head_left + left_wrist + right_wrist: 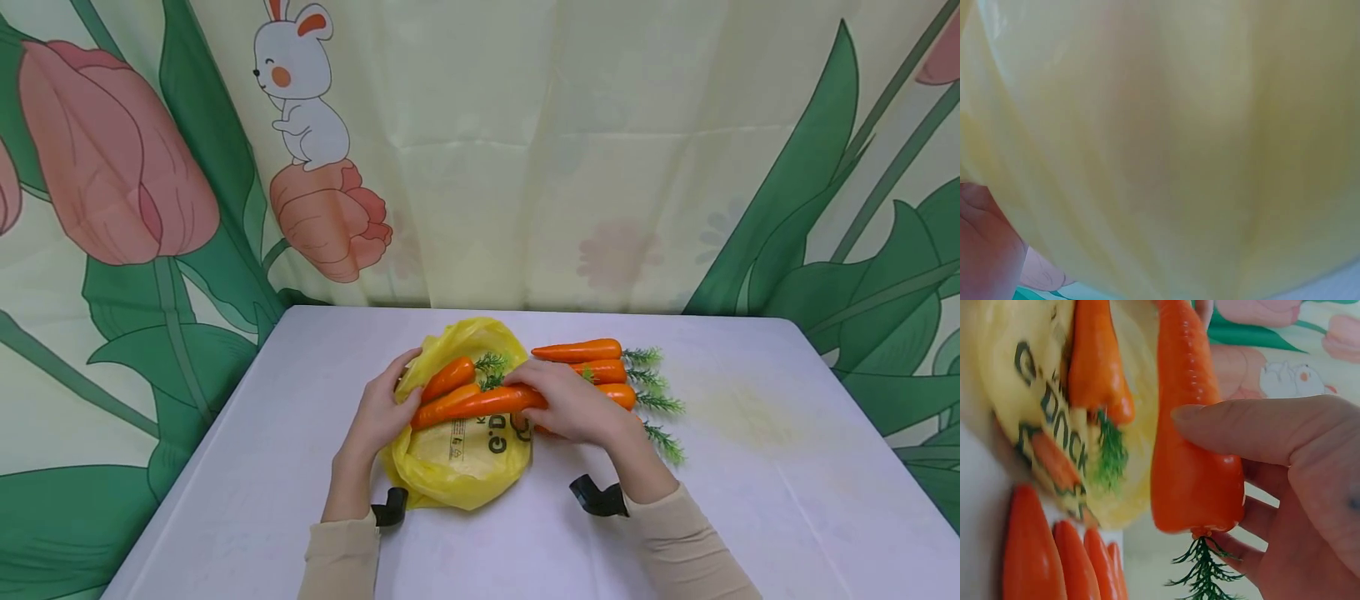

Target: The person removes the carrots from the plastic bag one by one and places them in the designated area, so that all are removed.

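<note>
A yellow plastic bag [457, 487] with dark printing lies on the table, its mouth spread wide. My left hand [381, 410] holds the bag's left rim, thumb on the inner side. The bag's film fills most of the left wrist view. With thumb and fingers around its thick end, my right hand [573, 402] grips an orange carrot [1194, 469] with a green leafy top. That carrot lies across the bag opening in the head view, tip toward the left hand. Behind it, other carrots [450, 379] rest in the bag.
To the right of the bag, several carrots [581, 350] lie in a row on the white table [750, 517], leaf tops pointing right. A black wrist mount [596, 497] shows under the right forearm. A printed curtain [480, 167] hangs behind the table.
</note>
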Available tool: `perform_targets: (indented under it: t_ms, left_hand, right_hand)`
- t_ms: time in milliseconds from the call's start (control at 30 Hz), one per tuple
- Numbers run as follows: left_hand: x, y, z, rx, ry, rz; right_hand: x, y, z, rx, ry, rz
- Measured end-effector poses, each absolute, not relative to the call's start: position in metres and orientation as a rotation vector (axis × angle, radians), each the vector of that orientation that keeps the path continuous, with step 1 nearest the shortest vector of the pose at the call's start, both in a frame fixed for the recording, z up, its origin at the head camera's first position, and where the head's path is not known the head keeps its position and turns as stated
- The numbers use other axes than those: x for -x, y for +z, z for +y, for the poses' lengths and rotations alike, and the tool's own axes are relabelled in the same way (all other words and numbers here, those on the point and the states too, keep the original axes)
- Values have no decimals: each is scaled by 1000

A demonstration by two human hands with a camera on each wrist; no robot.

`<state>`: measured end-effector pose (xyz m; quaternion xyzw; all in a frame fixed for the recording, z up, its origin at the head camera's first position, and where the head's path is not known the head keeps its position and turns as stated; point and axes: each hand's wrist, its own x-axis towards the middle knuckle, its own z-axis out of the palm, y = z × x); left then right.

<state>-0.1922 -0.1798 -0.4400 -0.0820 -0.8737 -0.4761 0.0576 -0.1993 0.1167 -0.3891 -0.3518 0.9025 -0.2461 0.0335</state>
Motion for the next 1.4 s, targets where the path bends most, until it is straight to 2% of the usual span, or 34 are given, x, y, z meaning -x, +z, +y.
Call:
perform_targets:
  t_ms: [867,1200,1400]
  left_hand:
    - [191,-440,-178,240,-1453,-2656]
    - [191,-442,-179,234,-1476,-2656]
    - [191,-441,-179,233,-1478,-2655]
  right_hand:
    - [226,-366,230,935,-771,2922]
    - [240,-373,281,992,-767,3038]
    - [247,-375,305,877,-757,3060]
